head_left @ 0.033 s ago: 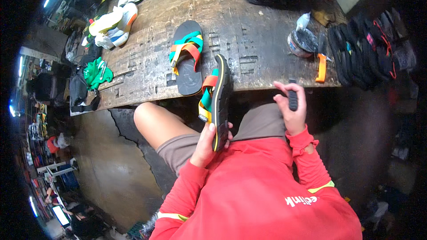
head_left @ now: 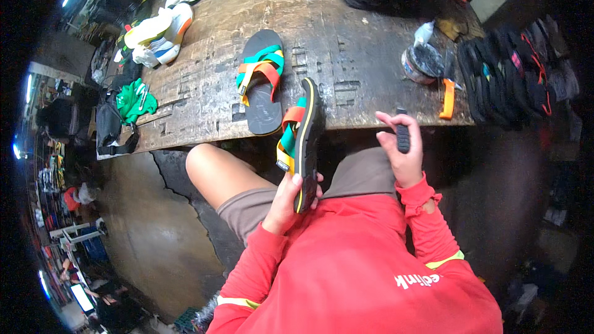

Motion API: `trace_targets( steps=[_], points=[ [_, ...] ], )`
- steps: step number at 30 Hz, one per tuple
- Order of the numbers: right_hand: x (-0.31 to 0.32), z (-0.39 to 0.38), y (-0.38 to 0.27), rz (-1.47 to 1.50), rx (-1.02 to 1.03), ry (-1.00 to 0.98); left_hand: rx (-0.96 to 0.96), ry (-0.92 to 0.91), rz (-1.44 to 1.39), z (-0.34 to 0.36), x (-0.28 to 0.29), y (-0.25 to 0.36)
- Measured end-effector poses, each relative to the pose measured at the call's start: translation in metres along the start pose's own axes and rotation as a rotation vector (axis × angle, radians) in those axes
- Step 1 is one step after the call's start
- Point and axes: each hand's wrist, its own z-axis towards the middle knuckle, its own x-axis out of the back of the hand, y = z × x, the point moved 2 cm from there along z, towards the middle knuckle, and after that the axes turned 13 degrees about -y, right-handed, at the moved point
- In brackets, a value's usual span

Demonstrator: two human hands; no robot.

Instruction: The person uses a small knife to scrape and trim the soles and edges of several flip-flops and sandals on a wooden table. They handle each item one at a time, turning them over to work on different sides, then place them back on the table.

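My left hand [head_left: 287, 203] grips the heel end of a sandal [head_left: 310, 142], which stands on its edge with its black ridged sole turned to the right. Green, orange and yellow straps hang off its left side. The matching sandal [head_left: 265, 111] lies on the workbench, footbed up, just beyond and to the left. Over by my right thigh, my right hand [head_left: 408, 159] is closed around a small black ribbed piece [head_left: 403, 139]. That piece sticks up between the fingers and thumb; its lower end is hidden in the palm.
The worn wooden workbench [head_left: 204, 96] carries a tub of dark paste [head_left: 421, 65], an orange-handled tool [head_left: 447, 100] and rows of black sandals [head_left: 495, 80] on the right. White sneakers [head_left: 164, 34], a green cloth [head_left: 136, 102] and a black bag [head_left: 111, 124] sit left.
My right hand has shifted very slightly left with the black ribbed piece. The sandal in my left hand stays practically where it was.
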Motion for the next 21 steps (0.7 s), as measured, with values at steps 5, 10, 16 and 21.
trace_targets(
  steps=[5,10,16,21],
  points=[
    [-0.013,0.062,0.004,0.190,-0.045,-0.152,0.146,-0.238,-0.005,-0.002,-0.009,0.026],
    [0.006,0.078,0.002,0.330,-0.271,-0.265,0.139,-0.273,-0.040,0.008,-0.026,0.025],
    [0.015,0.071,0.000,0.400,-0.205,-0.181,0.223,-0.222,0.100,0.019,-0.037,0.031],
    [0.012,0.062,0.000,0.449,-0.171,-0.106,0.303,-0.203,0.117,0.017,-0.039,0.039]
  ],
)
